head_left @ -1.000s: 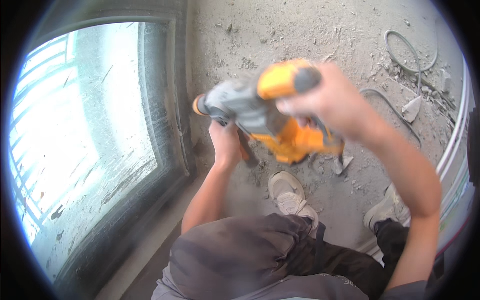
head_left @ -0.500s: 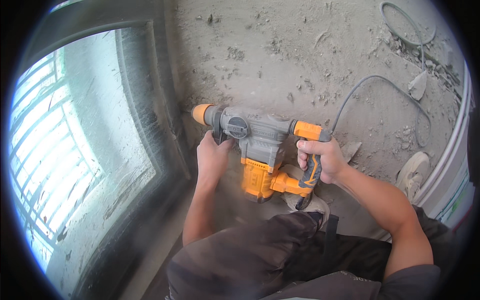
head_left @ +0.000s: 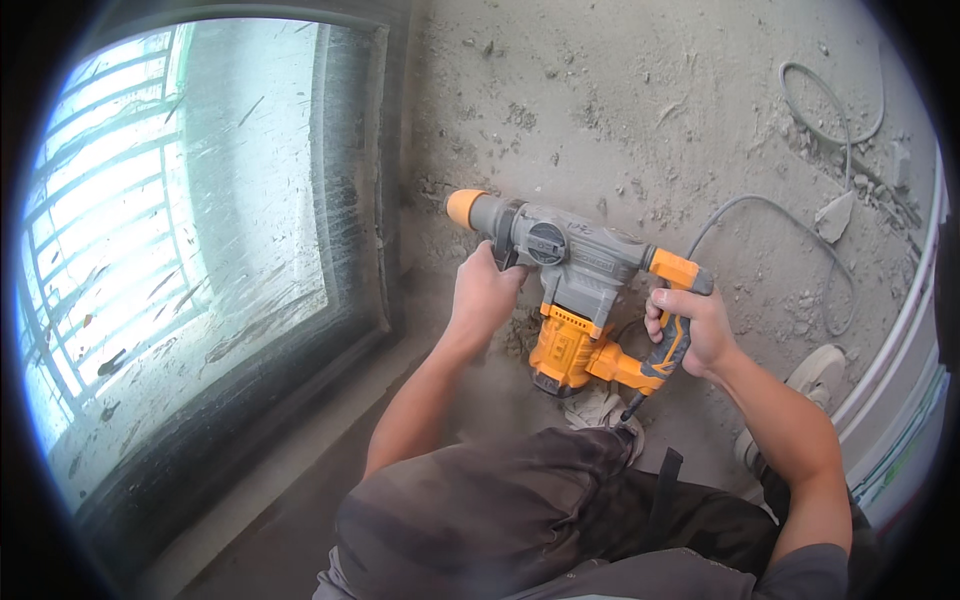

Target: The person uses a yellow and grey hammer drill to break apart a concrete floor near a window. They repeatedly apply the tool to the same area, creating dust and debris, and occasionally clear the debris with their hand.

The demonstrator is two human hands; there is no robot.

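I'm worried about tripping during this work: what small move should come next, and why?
I'd probably ease the right shoe away from the grey cable: a loop of it lies close by that shoe, and both hands are occupied, the left hand gripping the power tool near its front collar, the right hand on its rear handle.
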